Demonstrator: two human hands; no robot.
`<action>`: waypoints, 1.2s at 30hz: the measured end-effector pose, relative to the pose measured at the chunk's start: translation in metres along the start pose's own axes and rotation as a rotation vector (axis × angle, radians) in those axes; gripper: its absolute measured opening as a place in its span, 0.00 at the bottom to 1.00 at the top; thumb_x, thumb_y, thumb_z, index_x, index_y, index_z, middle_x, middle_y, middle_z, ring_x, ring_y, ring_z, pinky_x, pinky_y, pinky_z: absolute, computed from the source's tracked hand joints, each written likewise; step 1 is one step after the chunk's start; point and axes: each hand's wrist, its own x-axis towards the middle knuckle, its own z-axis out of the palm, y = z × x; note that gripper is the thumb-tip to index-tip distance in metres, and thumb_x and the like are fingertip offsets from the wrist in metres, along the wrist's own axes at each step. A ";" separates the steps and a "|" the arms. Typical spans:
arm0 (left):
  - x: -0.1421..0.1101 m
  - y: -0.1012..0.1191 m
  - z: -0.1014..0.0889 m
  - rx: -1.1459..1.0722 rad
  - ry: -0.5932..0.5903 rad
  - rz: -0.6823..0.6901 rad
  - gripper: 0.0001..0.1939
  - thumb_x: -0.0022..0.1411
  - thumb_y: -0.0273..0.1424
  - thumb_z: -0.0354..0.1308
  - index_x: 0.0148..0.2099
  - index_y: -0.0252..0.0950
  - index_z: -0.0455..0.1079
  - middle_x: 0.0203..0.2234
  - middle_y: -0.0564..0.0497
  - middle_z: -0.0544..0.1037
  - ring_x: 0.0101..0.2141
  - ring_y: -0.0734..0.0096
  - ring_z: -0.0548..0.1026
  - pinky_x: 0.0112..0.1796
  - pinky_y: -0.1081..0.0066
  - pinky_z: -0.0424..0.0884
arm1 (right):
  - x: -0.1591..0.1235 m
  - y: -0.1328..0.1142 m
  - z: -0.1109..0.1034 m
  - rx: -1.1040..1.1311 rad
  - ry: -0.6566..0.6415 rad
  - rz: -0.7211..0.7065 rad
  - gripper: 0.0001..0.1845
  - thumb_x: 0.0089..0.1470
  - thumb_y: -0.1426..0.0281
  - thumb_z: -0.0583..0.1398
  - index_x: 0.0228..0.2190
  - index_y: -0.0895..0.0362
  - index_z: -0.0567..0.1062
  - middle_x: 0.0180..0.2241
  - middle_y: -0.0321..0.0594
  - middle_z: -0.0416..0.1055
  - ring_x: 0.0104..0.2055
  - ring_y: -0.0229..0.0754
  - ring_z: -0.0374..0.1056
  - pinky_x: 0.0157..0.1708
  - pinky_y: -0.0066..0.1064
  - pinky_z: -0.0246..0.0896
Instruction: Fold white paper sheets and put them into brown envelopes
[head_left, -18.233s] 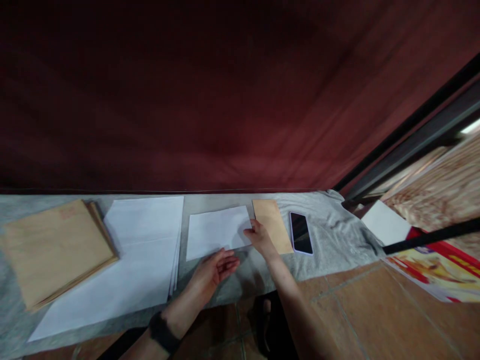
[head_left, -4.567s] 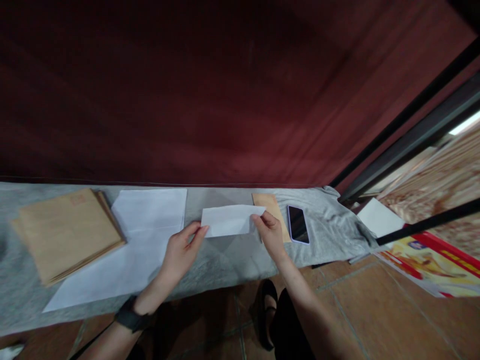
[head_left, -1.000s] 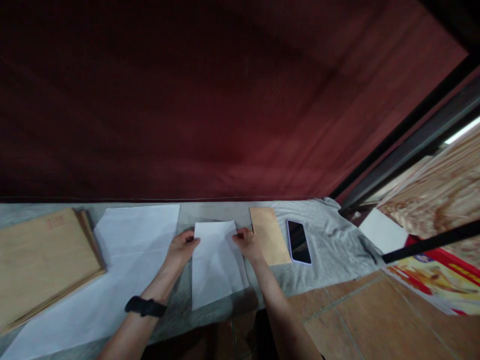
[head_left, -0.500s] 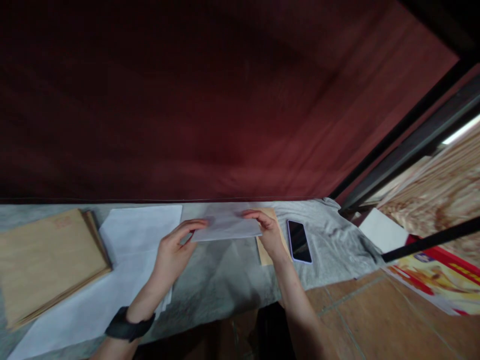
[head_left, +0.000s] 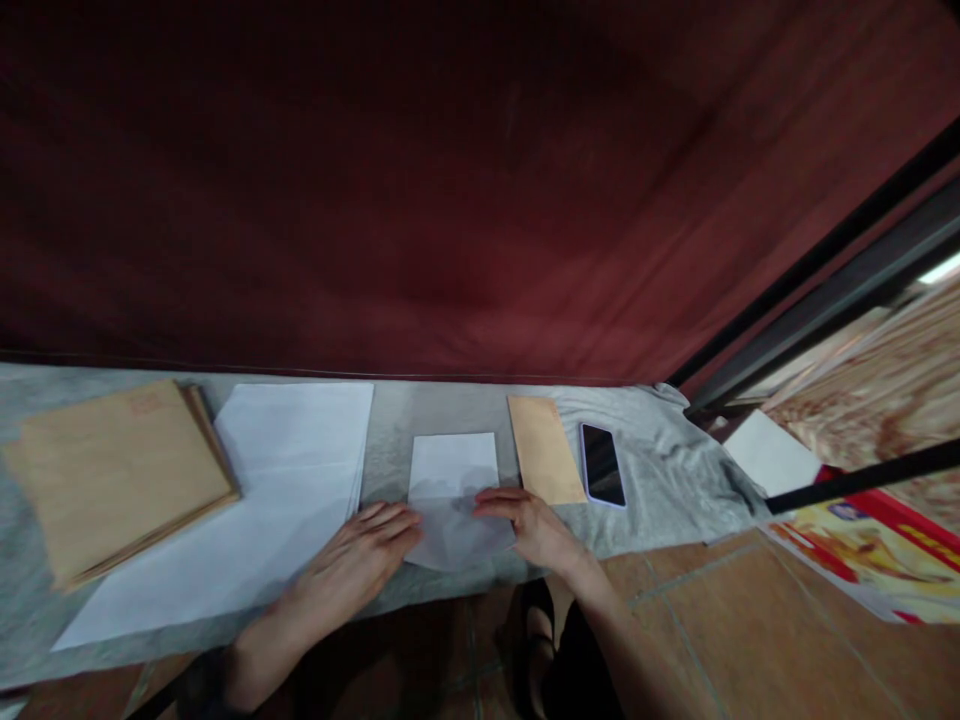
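A white sheet of paper point(head_left: 454, 462) lies on the grey cloth in front of me, with a crease across it and its near part curving up. At its left edge, my left hand point(head_left: 367, 548) is closed, fingers together, on the near part; the thumb is mostly hidden. My right hand point(head_left: 536, 528) holds the opposite side, its fingers reaching over the paper. Just right of the sheet is a single brown envelope point(head_left: 546, 450), touched by neither hand.
On the left, a stack of brown envelopes point(head_left: 124, 480) rests on larger white sheets point(head_left: 300, 480). A phone point(head_left: 602, 465) lies on the grey cloth point(head_left: 675, 480) at right. Dark red fabric point(head_left: 450, 250) hangs behind. A colourful box point(head_left: 870, 550) sits on the tiled floor point(head_left: 780, 630).
The paper has come down from above the cloth and nearer to me, now lying flat at its far part. Both hands moved down with it, uncovering the single brown envelope.
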 end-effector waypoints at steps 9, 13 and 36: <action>0.009 -0.008 0.018 -0.261 0.028 -0.164 0.21 0.62 0.27 0.55 0.55 0.45 0.75 0.55 0.51 0.78 0.56 0.62 0.75 0.58 0.61 0.68 | -0.012 -0.001 0.000 0.019 0.033 0.120 0.16 0.59 0.75 0.60 0.46 0.51 0.81 0.49 0.38 0.79 0.52 0.43 0.74 0.54 0.32 0.66; 0.025 -0.006 0.018 -0.486 0.107 -0.404 0.20 0.66 0.44 0.52 0.44 0.39 0.80 0.41 0.48 0.84 0.42 0.60 0.81 0.44 0.66 0.75 | -0.004 0.003 0.003 0.017 0.180 0.342 0.11 0.60 0.68 0.61 0.42 0.57 0.80 0.35 0.40 0.80 0.36 0.42 0.76 0.35 0.27 0.65; 0.064 -0.005 0.012 -0.263 0.122 -0.834 0.12 0.68 0.38 0.48 0.40 0.41 0.72 0.34 0.51 0.82 0.34 0.67 0.79 0.32 0.72 0.65 | 0.045 0.008 0.028 -0.400 0.355 0.561 0.26 0.66 0.67 0.54 0.63 0.56 0.62 0.43 0.46 0.79 0.42 0.47 0.77 0.43 0.33 0.67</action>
